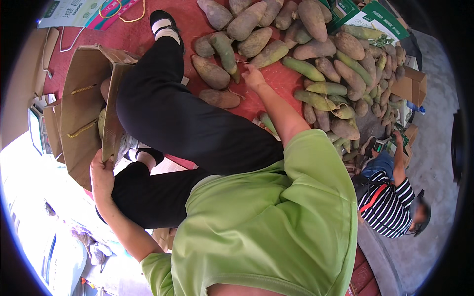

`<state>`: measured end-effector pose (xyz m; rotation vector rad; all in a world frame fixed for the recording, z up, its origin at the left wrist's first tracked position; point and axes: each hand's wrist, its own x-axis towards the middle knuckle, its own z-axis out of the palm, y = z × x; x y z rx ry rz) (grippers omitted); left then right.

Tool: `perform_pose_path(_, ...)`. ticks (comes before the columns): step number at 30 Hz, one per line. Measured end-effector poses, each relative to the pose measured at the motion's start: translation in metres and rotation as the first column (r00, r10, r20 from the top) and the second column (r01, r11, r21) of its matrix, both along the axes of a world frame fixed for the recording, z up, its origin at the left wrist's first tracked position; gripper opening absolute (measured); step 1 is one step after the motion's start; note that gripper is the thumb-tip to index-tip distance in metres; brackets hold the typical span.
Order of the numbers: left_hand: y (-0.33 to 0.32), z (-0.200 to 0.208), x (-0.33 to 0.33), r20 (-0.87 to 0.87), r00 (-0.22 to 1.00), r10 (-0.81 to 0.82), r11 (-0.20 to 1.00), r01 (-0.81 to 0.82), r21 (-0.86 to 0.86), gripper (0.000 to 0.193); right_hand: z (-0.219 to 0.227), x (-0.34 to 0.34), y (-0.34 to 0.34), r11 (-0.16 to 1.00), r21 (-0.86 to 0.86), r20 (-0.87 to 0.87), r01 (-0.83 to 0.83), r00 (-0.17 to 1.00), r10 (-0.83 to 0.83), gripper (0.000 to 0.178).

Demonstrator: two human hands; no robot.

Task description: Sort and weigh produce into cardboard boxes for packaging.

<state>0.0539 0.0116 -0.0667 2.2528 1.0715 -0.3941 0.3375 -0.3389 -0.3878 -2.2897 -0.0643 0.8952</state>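
Note:
My left hand (101,178) is closed on the lower edge of an open cardboard box (81,111) with yellow cord handles. The box stands tilted beside my left leg, and a few brownish-green gourds (102,121) show partly inside it. My right arm reaches out over the red floor, the right hand (254,78) low among several large gourds with rough brown and green skin. Its fingers are curled together beside the stem end of a green-brown gourd (269,54); what they hold, if anything, is too small to make out. A curved green gourd (225,58) lies just left of them.
A big heap of gourds (340,74) spreads to the right. Green-and-white cartons (373,22) stand behind it. At the far right a person in a striped shirt (387,202) bends near a cardboard box (410,85). A printed gift box (74,14) lies at the upper left.

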Motion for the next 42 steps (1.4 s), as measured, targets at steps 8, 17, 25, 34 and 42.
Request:
perform_pose_path(8, -0.004, 0.013, -0.003, -0.026, 0.999, 0.032, 0.999, -0.031, 0.031, 0.021, 0.009, -0.065, -0.11, 0.908, -0.328, -0.031, -0.261, 0.964, 0.266, 0.06)
perform_pose_path(17, -0.004, 0.006, 0.003, 0.01, 1.0, -0.017, 1.0, 0.017, 0.026, 0.023, 0.03, -0.13, -0.18, 0.724, -0.57, -0.341, -0.388, 0.914, 0.221, 0.084)
perform_pose_path(25, 0.004, -0.001, -0.006, 0.017, 0.999, -0.031, 0.999, 0.031, 0.01, 0.029, 0.044, -0.106, -0.139, 0.665, -0.525, -0.302, -0.531, 0.847, 0.437, 0.072)
perform_pose_path(34, 0.002, 0.006, -0.004, -0.012, 1.0, 0.017, 0.999, -0.017, 0.032, 0.032, 0.063, -0.06, -0.14, 0.888, -0.413, 0.083, -0.205, 0.962, 0.26, 0.065)
perform_pose_path(42, -0.002, 0.013, -0.003, -0.022, 0.995, -0.102, 0.986, 0.104, 0.127, 0.031, 0.189, 0.036, -0.001, 0.917, 0.205, 0.606, -0.342, 0.78, 0.156, 0.065)
